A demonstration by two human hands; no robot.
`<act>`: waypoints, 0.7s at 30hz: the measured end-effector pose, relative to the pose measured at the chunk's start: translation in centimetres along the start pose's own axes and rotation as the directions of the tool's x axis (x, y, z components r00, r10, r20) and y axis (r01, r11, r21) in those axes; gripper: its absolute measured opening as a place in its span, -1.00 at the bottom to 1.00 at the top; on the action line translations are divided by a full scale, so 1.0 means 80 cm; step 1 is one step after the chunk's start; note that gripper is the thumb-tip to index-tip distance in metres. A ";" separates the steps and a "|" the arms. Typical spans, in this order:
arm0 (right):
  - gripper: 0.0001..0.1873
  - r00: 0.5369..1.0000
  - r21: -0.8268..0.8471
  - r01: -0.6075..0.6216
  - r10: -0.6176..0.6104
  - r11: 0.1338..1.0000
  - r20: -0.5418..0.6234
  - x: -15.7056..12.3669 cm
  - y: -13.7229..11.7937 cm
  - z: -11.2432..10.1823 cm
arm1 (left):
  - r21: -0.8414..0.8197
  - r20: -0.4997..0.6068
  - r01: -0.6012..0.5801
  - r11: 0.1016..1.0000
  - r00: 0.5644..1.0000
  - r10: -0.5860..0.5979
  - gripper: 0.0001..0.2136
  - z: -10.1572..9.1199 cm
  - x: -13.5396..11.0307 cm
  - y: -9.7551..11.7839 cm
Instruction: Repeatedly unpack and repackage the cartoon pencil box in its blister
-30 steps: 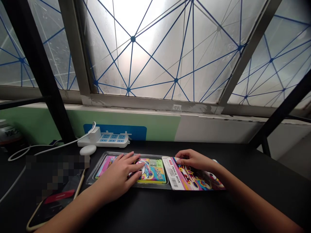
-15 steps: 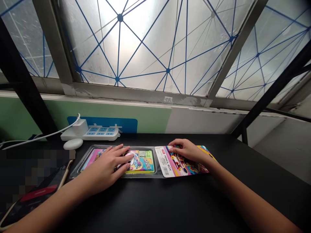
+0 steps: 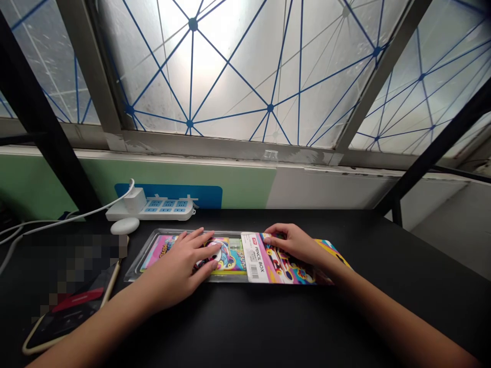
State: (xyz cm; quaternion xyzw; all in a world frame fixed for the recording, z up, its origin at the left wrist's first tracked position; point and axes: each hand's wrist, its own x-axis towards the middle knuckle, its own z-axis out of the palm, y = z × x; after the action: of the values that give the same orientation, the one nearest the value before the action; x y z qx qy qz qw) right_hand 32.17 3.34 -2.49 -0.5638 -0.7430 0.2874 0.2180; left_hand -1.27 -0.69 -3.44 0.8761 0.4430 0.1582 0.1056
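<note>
My left hand lies with fingers spread over a colourful pencil box that sits in a clear plastic tray. The hand hides the middle of the box. To the right is a printed card marked "PENCIL BOX", with a white strip and barcode at its left end. That end overlaps the right part of the box and tray. My right hand is closed on the card's far edge, thumb on top and other fingers bent; part of its grip is hidden.
A white power strip with a plugged-in charger stands along the wall. Near it lies a white oval object. A phone-like device with a pale rim is at the left. Black frame bars rise at both sides.
The card has slid left relative to the tray, now covering the right end of the pencil box. My right hand moved with it. The left hand stays on the box; the view has shifted slightly.
</note>
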 end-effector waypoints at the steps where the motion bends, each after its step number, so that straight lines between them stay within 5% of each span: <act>1: -0.59 1.000 0.005 -0.012 0.012 1.000 0.002 -0.001 -0.003 0.005 | -0.006 0.003 0.004 1.000 1.000 -0.004 -0.59 -0.001 0.000 0.003; 7: -0.63 0.997 -0.031 0.057 -0.058 0.998 -0.044 -0.008 -0.017 0.009 | -0.302 0.056 0.022 0.953 0.998 -0.005 -0.54 -0.018 -0.005 0.031; 13: -0.57 0.998 -0.031 0.003 -0.001 1.000 0.068 -0.014 -0.022 0.007 | -0.743 -0.031 0.084 0.663 0.987 -0.159 -0.45 -0.026 -0.003 0.035; 15: -0.54 0.994 -0.046 -0.005 0.010 0.999 0.105 -0.014 -0.017 0.000 | -0.799 -0.106 0.056 0.598 0.967 -0.232 -0.50 -0.027 0.000 0.023; 21: -0.50 0.967 -0.118 -0.020 0.050 0.993 0.251 -0.010 0.006 -0.042 | -0.792 -0.237 0.103 0.602 0.857 -0.458 -0.57 -0.013 0.007 0.004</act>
State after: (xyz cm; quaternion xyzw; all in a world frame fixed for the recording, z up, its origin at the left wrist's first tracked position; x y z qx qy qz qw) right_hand 34.87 3.24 -0.33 -0.5471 -0.7699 0.3177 0.0834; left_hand -1.10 -0.39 -2.26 0.6122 0.4833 0.4916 0.3872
